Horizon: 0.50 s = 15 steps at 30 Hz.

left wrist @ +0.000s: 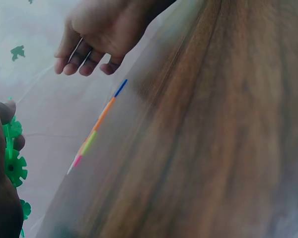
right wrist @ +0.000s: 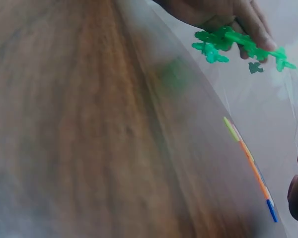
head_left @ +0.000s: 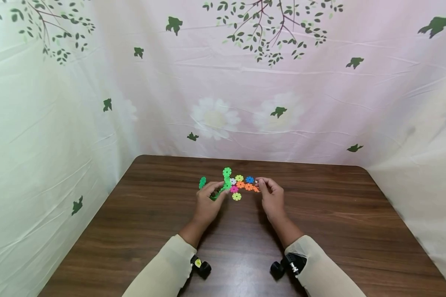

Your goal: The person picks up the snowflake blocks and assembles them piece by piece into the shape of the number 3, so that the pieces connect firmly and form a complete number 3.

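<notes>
My left hand [head_left: 208,202] pinches a joined chain of green notched plastic discs [head_left: 227,181] between thumb and fingers, raised above the table. Part of the chain hides behind the fingers; in the right wrist view the green discs [right wrist: 228,39] branch out below that hand. Flat on the table lie loose-looking coloured discs: blue [head_left: 249,180], orange [head_left: 248,187], magenta [head_left: 233,189], yellow [head_left: 236,196] and white [head_left: 233,181]. Over their right end is my right hand [head_left: 273,198], fingers loosely bent, nothing seen held; it appears above the discs in the left wrist view.
The brown wooden table [head_left: 338,222] has rounded far corners. A pale curtain [head_left: 163,82] printed with leaves and flowers hangs behind it and along both sides. Each sleeved wrist carries a black camera mount [head_left: 204,270].
</notes>
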### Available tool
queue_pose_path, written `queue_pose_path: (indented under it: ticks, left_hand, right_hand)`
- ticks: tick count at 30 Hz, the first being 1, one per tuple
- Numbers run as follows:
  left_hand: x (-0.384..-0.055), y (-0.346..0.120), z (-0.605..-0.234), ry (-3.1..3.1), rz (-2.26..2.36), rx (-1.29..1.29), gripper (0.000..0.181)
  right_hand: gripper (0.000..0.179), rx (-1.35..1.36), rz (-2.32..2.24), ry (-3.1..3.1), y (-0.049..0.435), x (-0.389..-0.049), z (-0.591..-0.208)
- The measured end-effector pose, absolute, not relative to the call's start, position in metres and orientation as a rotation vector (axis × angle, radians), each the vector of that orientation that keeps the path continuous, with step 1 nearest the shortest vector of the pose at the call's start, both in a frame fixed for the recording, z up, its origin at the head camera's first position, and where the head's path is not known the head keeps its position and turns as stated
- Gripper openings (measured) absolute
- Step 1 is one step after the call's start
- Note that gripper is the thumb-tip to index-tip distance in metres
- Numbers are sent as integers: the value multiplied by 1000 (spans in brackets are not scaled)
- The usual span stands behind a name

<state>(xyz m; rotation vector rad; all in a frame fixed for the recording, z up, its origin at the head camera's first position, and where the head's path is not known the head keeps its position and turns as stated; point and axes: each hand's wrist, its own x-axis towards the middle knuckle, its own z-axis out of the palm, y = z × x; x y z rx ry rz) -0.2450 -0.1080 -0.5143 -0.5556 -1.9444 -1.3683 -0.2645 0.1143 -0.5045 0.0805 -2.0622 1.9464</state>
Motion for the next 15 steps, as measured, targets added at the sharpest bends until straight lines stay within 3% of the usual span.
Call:
queue_pose_path:
  ticks: [15]
  left_hand:
    - [-244,-109,-518,-2017,-1364,-539,28]
  right_hand:
    - [20,-51,1786,-2144,145,-281,-511]
